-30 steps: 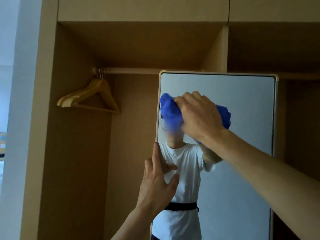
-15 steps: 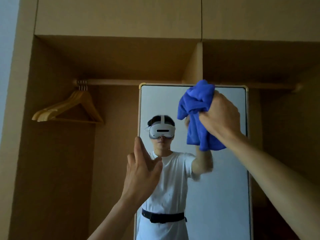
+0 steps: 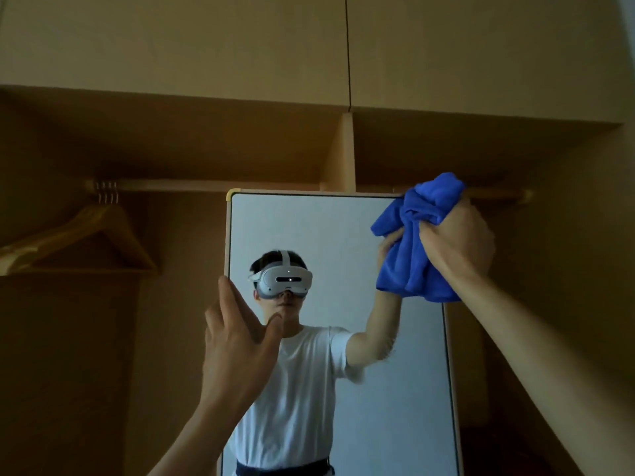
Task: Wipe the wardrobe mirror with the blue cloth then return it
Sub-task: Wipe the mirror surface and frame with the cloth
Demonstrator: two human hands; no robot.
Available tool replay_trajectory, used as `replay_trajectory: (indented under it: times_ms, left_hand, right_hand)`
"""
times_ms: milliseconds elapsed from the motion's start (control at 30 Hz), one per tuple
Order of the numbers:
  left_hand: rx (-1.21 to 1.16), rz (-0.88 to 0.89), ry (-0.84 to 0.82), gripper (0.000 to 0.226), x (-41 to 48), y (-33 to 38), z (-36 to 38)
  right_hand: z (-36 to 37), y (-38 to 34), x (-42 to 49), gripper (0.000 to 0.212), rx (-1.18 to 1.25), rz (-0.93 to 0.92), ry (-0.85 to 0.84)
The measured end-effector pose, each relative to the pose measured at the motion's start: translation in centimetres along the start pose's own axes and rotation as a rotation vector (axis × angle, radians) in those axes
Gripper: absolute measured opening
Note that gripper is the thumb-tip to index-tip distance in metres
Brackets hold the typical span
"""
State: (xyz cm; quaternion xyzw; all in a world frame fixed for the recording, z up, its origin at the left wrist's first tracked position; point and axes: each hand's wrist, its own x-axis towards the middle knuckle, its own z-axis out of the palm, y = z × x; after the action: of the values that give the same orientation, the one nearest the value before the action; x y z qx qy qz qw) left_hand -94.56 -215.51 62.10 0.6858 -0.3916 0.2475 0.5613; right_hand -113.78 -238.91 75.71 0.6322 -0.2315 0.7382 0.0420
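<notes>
Cloth [image 3: 409, 266] was plain vivid blue. Wardrobe [image 3: 206, 46] panels were uniform tan; hangers [image 3: 86, 231] were honey-brown wood. Mirror [image 3: 326, 228] showed pale grey-blue within a cream frame, and reflected a white T-shirt [image 3: 295, 389], white headset [image 3: 285, 280] and dark belt [image 3: 285, 470].

The wardrobe mirror [image 3: 319, 228] is tall and upright, with a thin light frame and rounded corners. The blue cloth [image 3: 409, 255] is crumpled into a bunch, gripped by the right hand [image 3: 457, 242] at the mirror's top right corner.
</notes>
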Motion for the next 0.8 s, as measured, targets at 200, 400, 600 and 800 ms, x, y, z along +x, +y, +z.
replay_trajectory:
  times_ms: [200, 400, 600, 800]
  left_hand:
    - [0.001, 0.019, 0.035, 0.102, 0.1, -0.8, 0.3]
    - [0.016, 0.026, 0.035, 0.101, 0.3, -1.5, 0.4]
    - [0.019, 0.022, 0.014, 0.099, 0.1, -1.6, 0.0]
    - [-0.011, 0.005, -0.016, 0.096, -0.8, -2.2, -0.4]
  right_hand:
    - [0.3, -0.8, -0.3, 0.020, -0.039, -0.015, -0.025]
    - [0.3, -5.1, -1.4, 0.022, -0.037, 0.003, -0.145]
    - [2.5, -11.2, -3.2, 0.019, 0.061, -0.024, -0.183]
    - [4.4, -18.2, -6.1, 0.018, 0.049, -0.199, -0.251]
